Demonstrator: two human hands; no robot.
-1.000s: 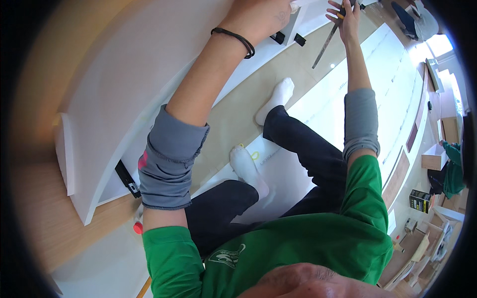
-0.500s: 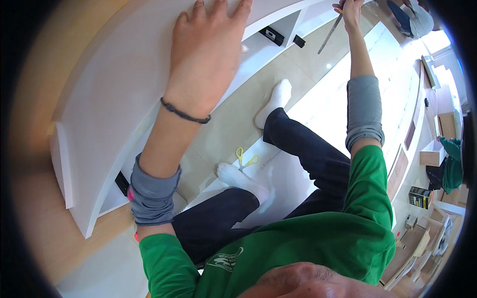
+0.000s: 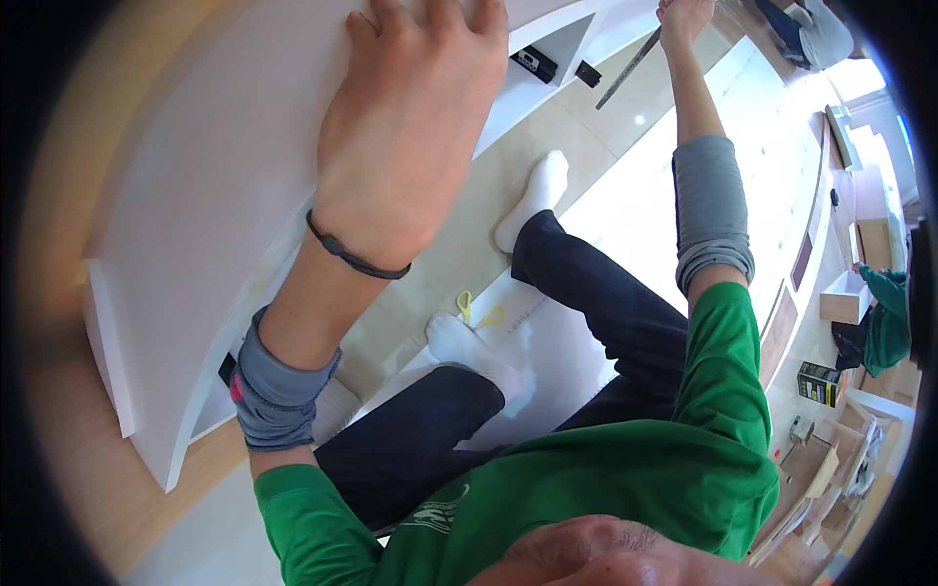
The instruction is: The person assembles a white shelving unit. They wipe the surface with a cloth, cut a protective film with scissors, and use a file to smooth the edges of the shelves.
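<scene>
My left hand (image 3: 410, 127) lies on the broad white panel (image 3: 215, 166) of a cabinet-like piece, palm down with the fingers somewhat apart. At the top, beyond the panel's front edge, my right hand (image 3: 687, 21) is closed around a long, thin grey metal tool (image 3: 625, 73) that looks like a file. Its free end points down and to the left over the tiled floor; the grip is mostly hidden in my fingers. Beneath the panel, an open compartment shows a black fitting (image 3: 535, 62), with a smaller black piece (image 3: 588, 73) beside it.
Yellow-handled scissors (image 3: 464, 305) lie by my socked foot (image 3: 459, 342). A white marbled board (image 3: 625, 195) stretches along the floor to the right. Farther right are a black-and-yellow box (image 3: 818, 384), a pale wooden drawer (image 3: 845, 298) and a person in green (image 3: 884, 322). Another person (image 3: 826, 34) is at top right.
My right hand and the metal tool have shifted slightly left. My left hand appears larger and a little lower, still against the panel.
</scene>
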